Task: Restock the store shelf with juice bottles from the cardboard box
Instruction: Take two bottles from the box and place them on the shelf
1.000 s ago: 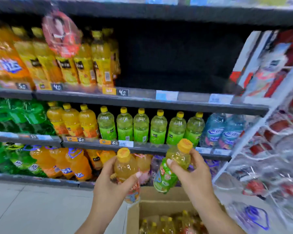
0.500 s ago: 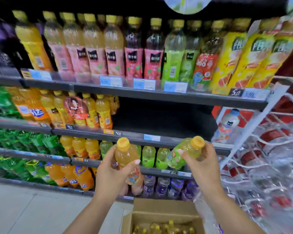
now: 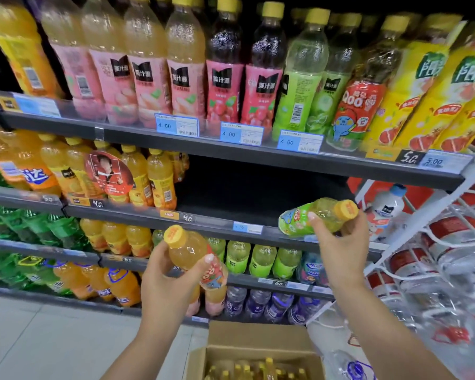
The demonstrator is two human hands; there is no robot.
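While both arms reach up toward the shelves, each hand carries one small juice bottle. Left hand [image 3: 167, 281] wrapped around an orange bottle [image 3: 196, 257], thumb across the front, fingers behind; bottle leans with its yellow cap up and to the left, in front of the lower rows of drinks. Right hand [image 3: 337, 242] clasps a green bottle [image 3: 307, 216] near its neck, fingers curled over the top; bottle lies almost sideways, cap to the right, base pointing left, level with the front lip of the second shelf [image 3: 225, 223]. That shelf is dark and bare on its right part, directly behind the green bottle; orange-yellow bottles [image 3: 159, 179] fill its left part. Top shelf above carries tall bottles [image 3: 225, 72] with pink, red, green and yellow labels, blue price tags [image 3: 242, 134] along the edge. Cardboard box [image 3: 258, 349] sits open on the floor at the bottom of view between the forearms, rows of yellow caps visible inside. White wire rack [image 3: 428, 242] with packaged goods stands to the right.
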